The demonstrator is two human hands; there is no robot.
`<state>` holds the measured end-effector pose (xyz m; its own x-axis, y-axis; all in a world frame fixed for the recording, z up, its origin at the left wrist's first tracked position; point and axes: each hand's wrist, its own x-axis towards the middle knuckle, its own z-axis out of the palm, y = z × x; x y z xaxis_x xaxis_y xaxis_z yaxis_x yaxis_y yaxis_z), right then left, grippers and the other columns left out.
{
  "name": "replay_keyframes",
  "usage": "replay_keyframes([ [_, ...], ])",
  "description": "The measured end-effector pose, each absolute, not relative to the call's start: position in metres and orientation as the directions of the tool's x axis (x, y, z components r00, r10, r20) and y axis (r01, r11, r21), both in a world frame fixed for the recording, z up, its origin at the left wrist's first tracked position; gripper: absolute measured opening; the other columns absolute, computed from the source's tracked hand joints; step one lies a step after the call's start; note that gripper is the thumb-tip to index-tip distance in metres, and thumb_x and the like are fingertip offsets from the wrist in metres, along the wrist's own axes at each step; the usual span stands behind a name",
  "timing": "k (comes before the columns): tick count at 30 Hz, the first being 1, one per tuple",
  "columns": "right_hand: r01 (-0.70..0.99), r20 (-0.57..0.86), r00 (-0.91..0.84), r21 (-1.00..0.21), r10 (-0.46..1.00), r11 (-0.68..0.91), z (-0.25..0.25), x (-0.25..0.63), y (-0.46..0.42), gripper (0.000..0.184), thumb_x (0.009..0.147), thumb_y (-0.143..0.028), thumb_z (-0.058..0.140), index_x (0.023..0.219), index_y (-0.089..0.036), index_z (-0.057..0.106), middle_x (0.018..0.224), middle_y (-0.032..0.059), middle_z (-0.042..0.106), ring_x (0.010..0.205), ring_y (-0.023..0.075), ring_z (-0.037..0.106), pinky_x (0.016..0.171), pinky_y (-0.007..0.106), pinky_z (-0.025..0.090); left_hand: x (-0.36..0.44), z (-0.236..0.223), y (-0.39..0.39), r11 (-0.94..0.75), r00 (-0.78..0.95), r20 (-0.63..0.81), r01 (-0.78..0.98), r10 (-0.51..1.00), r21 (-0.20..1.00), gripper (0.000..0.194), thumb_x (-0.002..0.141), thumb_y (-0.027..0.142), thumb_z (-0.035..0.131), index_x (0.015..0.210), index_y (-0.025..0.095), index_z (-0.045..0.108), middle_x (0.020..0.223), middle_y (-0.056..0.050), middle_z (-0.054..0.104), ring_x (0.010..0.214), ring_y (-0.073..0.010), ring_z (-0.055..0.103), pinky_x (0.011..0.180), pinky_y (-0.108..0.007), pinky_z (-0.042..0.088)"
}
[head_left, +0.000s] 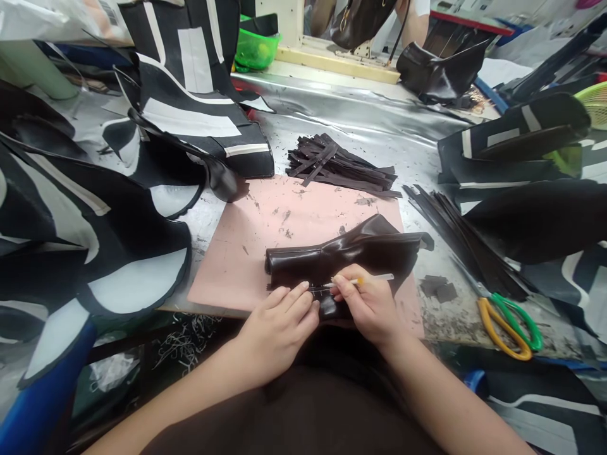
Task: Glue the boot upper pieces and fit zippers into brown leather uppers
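A shiny dark brown leather boot upper (341,249) lies folded on a pink board (227,265) in front of me. My left hand (284,322) lies flat on its near left part, fingers extended and pressing on the leather. In a pinch grip, my right hand (365,303) holds a slim pen (374,279) with a whitish, see-through barrel and a yellow band. The pen's tip points left, toward my left fingertips, close to a thin line or seam on the leather. Whether the tip touches the leather, I cannot tell.
A bundle of dark strips (336,164) lies behind the board. Scissors (509,325) with green and yellow handles rest on the right. Black-and-white boot uppers (190,114) crowd both sides. A green basket (258,47) stands behind, and another person's arm (415,22) shows at the back.
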<state>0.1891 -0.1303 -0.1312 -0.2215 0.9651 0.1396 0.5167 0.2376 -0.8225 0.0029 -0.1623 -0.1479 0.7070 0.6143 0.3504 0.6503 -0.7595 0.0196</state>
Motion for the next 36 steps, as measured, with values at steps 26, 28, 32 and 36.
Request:
replay_keyframes([
  [26,0.567,0.149,-0.281,-0.771,0.948,0.29,-0.1295,0.188,-0.1305,0.022,0.087,-0.027,0.041,0.072,-0.018,0.054,0.061,0.001,0.059,0.052,0.0118,0.058,0.052,0.021,0.046,0.0047,-0.1471,-0.1601,-0.762,0.708,0.353,0.647,0.612,0.025,0.029,0.083,0.009,0.037,0.102,0.01,0.059,0.106,-0.011,0.062,0.108,-0.0226,0.052,0.086,-0.034,0.038],
  [28,0.566,0.148,-0.281,-0.773,0.948,0.288,-0.1296,0.1882,-0.1304,0.022,0.087,-0.027,0.041,0.071,-0.019,0.053,0.061,0.001,0.059,0.052,0.0117,0.058,0.051,0.021,0.046,0.0043,-0.1471,-0.1605,-0.762,0.707,0.355,0.647,0.611,0.023,0.029,0.083,0.009,0.037,0.102,0.01,0.059,0.106,-0.011,0.062,0.108,-0.0224,0.052,0.086,-0.034,0.038],
  [32,0.565,0.154,-0.276,-0.773,0.949,0.289,-0.1305,0.1888,-0.1303,0.022,0.087,-0.027,0.041,0.071,-0.019,0.053,0.061,0.0011,0.059,0.052,0.0119,0.057,0.051,0.021,0.046,0.0043,-0.1474,-0.1618,-0.761,0.705,0.359,0.648,0.612,0.026,0.03,0.083,0.009,0.036,0.102,0.011,0.059,0.106,-0.011,0.062,0.108,-0.0223,0.052,0.086,-0.034,0.038],
  [36,0.569,0.141,-0.265,-0.776,0.954,0.273,-0.1307,0.1886,-0.1304,0.022,0.087,-0.028,0.041,0.072,-0.019,0.054,0.062,0.0013,0.06,0.052,0.0119,0.058,0.051,0.021,0.046,0.0039,-0.1489,-0.162,-0.76,0.706,0.348,0.649,0.617,0.03,0.03,0.083,0.009,0.036,0.102,0.011,0.059,0.106,-0.01,0.062,0.109,-0.0224,0.052,0.086,-0.034,0.038],
])
